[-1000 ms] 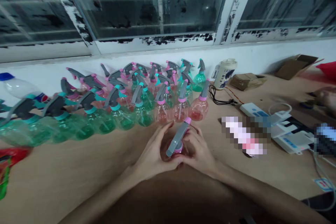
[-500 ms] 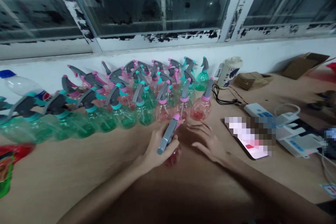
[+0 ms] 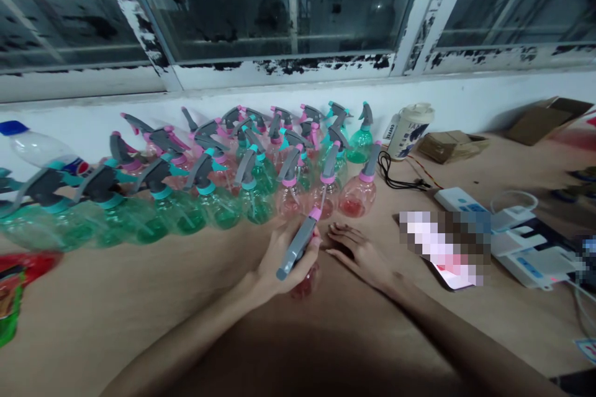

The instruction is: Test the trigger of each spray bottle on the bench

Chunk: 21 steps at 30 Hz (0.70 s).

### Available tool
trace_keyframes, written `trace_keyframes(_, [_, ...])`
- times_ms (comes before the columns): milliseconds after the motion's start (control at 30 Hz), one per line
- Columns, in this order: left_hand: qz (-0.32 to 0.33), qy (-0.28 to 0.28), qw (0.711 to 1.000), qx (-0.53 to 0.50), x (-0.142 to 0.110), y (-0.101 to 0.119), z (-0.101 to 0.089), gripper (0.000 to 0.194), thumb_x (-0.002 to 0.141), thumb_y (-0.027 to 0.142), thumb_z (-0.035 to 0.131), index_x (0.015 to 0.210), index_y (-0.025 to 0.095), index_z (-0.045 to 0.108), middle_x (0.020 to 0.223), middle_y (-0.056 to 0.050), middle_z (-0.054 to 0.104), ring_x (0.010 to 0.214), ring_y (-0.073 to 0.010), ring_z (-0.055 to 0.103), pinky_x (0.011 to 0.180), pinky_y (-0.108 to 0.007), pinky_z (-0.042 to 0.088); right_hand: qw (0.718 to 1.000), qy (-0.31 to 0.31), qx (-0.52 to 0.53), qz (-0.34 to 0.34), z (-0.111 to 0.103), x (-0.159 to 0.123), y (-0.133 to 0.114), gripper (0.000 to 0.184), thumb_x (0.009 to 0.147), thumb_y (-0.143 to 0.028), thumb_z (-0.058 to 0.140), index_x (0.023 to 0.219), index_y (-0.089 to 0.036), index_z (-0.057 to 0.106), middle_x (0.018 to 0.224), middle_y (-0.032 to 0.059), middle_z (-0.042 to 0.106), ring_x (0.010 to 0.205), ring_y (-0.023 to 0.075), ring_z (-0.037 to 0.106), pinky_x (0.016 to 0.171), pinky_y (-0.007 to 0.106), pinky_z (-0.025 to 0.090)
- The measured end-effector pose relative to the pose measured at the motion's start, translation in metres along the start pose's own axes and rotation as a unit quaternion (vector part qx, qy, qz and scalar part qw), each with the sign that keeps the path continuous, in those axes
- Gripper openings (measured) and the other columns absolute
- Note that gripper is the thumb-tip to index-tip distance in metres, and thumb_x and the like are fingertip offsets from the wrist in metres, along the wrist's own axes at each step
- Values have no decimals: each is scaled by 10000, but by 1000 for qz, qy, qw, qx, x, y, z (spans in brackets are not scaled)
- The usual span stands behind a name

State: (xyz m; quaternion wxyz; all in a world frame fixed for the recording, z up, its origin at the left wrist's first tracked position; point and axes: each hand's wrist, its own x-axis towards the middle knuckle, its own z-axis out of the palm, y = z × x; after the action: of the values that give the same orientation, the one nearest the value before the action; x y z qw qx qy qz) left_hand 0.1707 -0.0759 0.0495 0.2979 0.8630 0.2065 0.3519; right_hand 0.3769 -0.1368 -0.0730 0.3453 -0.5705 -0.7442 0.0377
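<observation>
Many spray bottles (image 3: 218, 186) stand in rows on the desk (image 3: 139, 310), close to the wall under the window (image 3: 279, 6). Just in front of them, the left hand (image 3: 279, 257) holds one spray bottle (image 3: 302, 260). The right hand (image 3: 361, 251) lies on the desk just beside it. A cup (image 3: 410, 130) stands right of the rows. A box (image 3: 526, 242) lies further right.

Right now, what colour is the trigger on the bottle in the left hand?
Grey, with a pink nozzle tip; the spray bottle in the left hand is pink. Head view.
</observation>
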Motion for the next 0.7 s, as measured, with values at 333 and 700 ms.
trace_keyframes(333, [-9, -10, 1000, 23, 3, 4, -4, 144, 835, 202, 473, 935, 197, 577, 872, -51, 636, 815, -190, 625, 748, -352, 511, 1000, 3, 11, -1, 0, 0, 1, 363, 884, -373, 541, 1205, -215, 603, 1180, 105, 662, 1153, 271, 576, 978, 507, 474])
trace_keyframes(700, [-14, -5, 999, 48, -3, -2, -2, 195, 794, 259, 546, 968, 192, 600, 848, -55, 645, 833, -215, 641, 763, -369, 537, 1000, 3, 22, -6, -2, 0, 0, 345, 893, -346, 537, 1219, -247, 585, 1187, 72, 661, 1171, 250, 564, 998, 492, 464])
